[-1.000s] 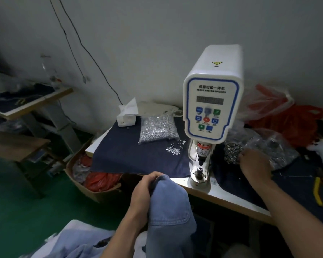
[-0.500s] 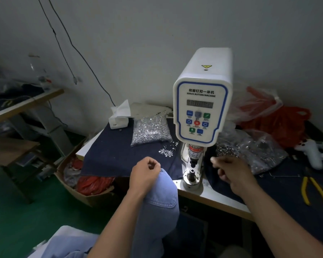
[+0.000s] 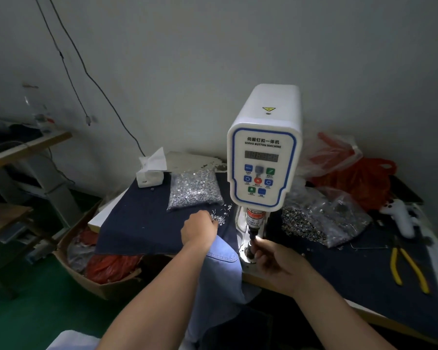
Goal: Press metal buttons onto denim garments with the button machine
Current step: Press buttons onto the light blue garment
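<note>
Left hand (image 3: 199, 229) fingers reach into loose silver pins (image 3: 219, 218); right hand (image 3: 276, 261) fingers pinch at the button machine (image 3: 263, 157) die; denim garment (image 3: 220, 269) lies between.

Button machine at the table's near edge, supplies fanned around it

The button machine (image 3: 262, 157) stood on the table (image 3: 379, 276); a bag of studs (image 3: 194, 190) lay at its nine o'clock, a tissue box (image 3: 151, 171) at ten, a bag of buttons (image 3: 321, 218) at three, pliers (image 3: 406, 269) at four, and a denim garment (image 3: 223, 269) hung at seven, over the near edge.
</note>
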